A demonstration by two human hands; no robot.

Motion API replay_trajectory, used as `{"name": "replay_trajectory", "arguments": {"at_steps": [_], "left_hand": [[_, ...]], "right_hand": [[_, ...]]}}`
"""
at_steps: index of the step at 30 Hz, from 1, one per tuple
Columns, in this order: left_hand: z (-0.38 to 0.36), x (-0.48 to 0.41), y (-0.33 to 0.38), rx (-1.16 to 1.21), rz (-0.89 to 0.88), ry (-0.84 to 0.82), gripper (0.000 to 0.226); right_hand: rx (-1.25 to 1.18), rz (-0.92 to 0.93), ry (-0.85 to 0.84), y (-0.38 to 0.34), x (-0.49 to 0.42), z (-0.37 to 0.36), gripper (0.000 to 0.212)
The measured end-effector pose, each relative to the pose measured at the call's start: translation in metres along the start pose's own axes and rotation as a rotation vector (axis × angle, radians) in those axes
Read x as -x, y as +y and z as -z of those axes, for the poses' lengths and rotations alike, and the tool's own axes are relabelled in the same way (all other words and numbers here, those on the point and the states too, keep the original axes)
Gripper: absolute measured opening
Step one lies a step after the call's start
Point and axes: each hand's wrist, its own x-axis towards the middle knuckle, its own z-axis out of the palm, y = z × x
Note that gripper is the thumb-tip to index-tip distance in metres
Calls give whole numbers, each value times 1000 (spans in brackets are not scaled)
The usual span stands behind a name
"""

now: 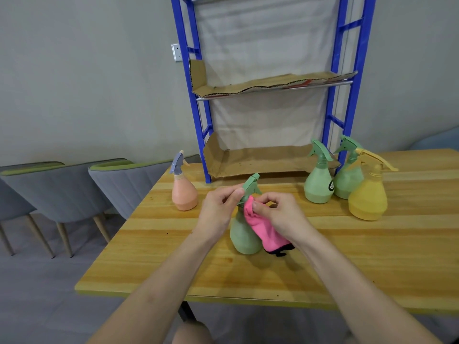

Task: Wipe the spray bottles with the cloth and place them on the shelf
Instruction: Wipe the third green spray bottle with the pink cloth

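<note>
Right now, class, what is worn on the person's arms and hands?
Nothing visible. The left hand and right hand are bare, with no gloves, rings or watch. The left forearm and right forearm are bare too; no sleeve shows before the frame's edge.

Wooden table [372,256] carries a blue shelf rack [196,120] at its far edge, lower tier lined with cardboard [260,160]. Upright on the tabletop:
- orange spray bottle [185,192], left
- centre green bottle [242,238]
- right group: near green bottle [318,187], far green bottle [347,182], yellow bottle [368,197]

soft, even indoor light, faint shadows on the table [372,256], slight blur, wide-angle bending at edges.
</note>
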Motion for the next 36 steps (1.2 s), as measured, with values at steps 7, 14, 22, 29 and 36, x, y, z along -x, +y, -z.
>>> {"name": "replay_trajectory", "arguments": {"at_steps": [7, 14, 22, 29, 36], "left_hand": [[9, -10, 2, -272, -3, -70, 36], [13, -13, 15, -617, -43, -64, 19], [12, -17, 11, -620, -64, -31, 34], [11, -21, -2, -571, -48, -10, 31], [11, -20, -9, -569, -44, 11, 25]], "right_hand": [[162, 67, 34, 3, 17, -3, 13], [64, 241, 460, 8, 17, 30, 16], [77, 375, 264, 24, 5, 10, 23], [409, 475, 251, 34, -7, 1, 16], [694, 438, 155, 31, -10, 7, 31]]}}
